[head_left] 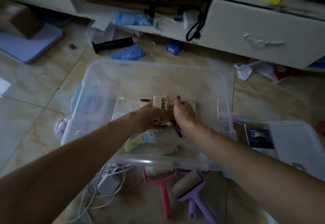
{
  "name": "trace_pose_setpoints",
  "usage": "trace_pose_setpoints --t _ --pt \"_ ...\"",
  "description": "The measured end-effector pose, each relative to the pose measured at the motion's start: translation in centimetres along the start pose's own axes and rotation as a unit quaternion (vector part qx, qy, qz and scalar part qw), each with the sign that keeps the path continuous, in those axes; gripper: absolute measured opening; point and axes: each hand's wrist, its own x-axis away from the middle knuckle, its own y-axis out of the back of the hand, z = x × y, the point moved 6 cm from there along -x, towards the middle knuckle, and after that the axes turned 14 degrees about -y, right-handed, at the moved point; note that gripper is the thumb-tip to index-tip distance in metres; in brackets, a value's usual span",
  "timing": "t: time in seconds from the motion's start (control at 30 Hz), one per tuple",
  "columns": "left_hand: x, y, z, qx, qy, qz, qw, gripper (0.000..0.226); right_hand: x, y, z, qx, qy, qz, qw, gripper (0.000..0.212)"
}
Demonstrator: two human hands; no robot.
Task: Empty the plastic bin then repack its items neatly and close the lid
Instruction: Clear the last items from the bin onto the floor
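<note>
A clear plastic bin (91, 76) stands open on the tiled floor in front of me. Both my hands reach into it. My left hand (149, 118) grips a bunch of small items, among them a cream hair claw clip (159, 101) that sticks up above the fingers. My right hand (184, 113) pinches a small dark item (178, 97) beside the clip. On the bin's bottom lie a yellow brush with a light blue handle (135, 142), a tan block (169, 150) and a small blue piece (178, 133). The bin's clear lid (299, 141) lies to the right.
Near the bin's front edge lie white cables with a charger (107, 183), a pink lint roller handle (164, 194) and a purple lint roller (190, 186). A blue-labelled box (258, 136) sits at right. A black tube (112, 44), blue bags and cabinets lie beyond.
</note>
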Motion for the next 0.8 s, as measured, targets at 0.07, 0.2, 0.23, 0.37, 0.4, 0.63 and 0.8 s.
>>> trace_pose_setpoints --t 0.07,0.2,0.23,0.37,0.4,0.63,0.8 --pt "1.0 -1.0 -1.6 -0.015 -0.014 -0.011 1.0 0.062 1.4 0.9 0.6 0.002 0.003 -0.002 1.0 0.061" --pt "4.7 -2.4 -4.6 -0.028 -0.021 0.012 0.999 0.063 5.4 3.3 1.4 -0.003 0.027 0.023 0.999 0.056" --pt "5.9 -3.1 -4.9 -0.031 -0.011 0.023 0.999 0.065 6.7 4.1 1.4 -0.003 0.027 0.025 0.999 0.056" --pt "11.3 -5.5 -7.5 -0.08 -0.037 -0.012 0.996 0.062 12.6 7.5 0.6 -0.003 0.051 0.04 0.998 0.056" --pt "12.6 -6.3 -7.7 -0.083 -0.029 -0.013 0.996 0.066 13.8 8.3 0.2 -0.003 0.058 0.046 0.997 0.056" --pt "22.5 -12.9 -7.7 -0.21 0.003 0.049 0.976 0.071 22.1 13.0 -6.2 0.031 0.059 0.104 0.992 0.064" --pt "26.0 -15.9 -4.2 -0.248 0.049 0.08 0.964 0.079 22.6 13.8 -12.1 0.076 0.045 0.122 0.989 0.053"
